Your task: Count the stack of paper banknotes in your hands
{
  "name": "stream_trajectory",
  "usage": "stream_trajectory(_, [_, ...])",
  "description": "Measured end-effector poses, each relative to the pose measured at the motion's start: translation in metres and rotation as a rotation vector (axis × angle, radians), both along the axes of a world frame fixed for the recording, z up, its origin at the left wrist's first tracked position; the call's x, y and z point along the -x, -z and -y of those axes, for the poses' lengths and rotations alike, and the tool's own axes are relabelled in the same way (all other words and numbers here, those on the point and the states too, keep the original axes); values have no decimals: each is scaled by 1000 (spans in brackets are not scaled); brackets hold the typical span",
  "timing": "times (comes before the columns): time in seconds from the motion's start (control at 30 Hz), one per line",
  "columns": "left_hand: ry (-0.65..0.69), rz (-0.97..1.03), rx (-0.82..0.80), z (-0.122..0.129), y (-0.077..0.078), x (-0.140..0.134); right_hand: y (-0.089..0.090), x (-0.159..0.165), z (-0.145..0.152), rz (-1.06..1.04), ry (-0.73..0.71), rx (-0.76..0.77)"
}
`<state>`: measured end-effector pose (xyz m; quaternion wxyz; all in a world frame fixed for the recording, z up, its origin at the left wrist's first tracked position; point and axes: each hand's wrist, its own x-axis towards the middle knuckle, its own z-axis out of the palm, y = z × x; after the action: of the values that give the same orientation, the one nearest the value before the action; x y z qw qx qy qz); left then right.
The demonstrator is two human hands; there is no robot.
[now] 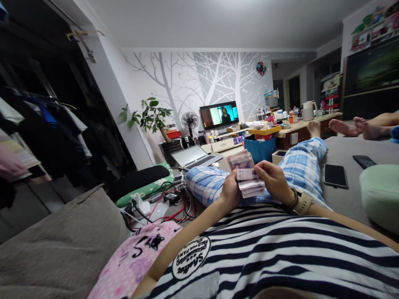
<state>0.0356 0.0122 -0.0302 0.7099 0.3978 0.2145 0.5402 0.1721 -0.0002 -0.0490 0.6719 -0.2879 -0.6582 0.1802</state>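
Note:
A stack of purple-toned banknotes (252, 189) is held above my lap, some of the notes fanned out toward the far side. My left hand (230, 187) is closed around the stack's left edge. At its right side, my right hand (272, 179) pinches the corner of one banknote marked 5 (245, 174) between thumb and fingers. On the right wrist are a watch (303, 202) with a pale strap and a dark bracelet. Blue checked trousers (301, 160) lie beneath and beyond both hands.
An open laptop (198, 157) stands at the left beside tangled cables (174, 203). To the right, a phone (335, 176) and a remote control (364, 161) lie on the grey sofa near a pale green cushion (382, 195). Another person's bare feet (363, 128) rest beyond.

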Motion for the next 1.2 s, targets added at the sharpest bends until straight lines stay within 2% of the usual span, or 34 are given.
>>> stream_trajectory(0.2, [28, 12, -6, -1, 2, -2, 0, -1, 1, 9, -43, -3])
stream_trajectory(0.33, [-13, 35, -23, -2, 2, -3, 1, -1, 1, 24, -67, -14])
stream_trajectory(0.63, [-76, -20, -67, -2, 7, 1, 6, -1, -10, -68, 77, 15])
stream_trajectory(0.73, [-99, -35, -82, -2, 7, 1, 6, -2, -15, -115, 72, 83])
stream_trajectory(0.83, [-88, -42, -86, -2, 8, 2, 6, -3, -18, -74, 77, 117])
stream_trajectory(0.93, [-86, -42, -89, -2, 9, 2, 7, -4, -19, -8, 88, 95])
stream_trajectory(1.2, [-49, 27, -38, -3, 3, -1, 3, -3, -9, 12, 91, 32])
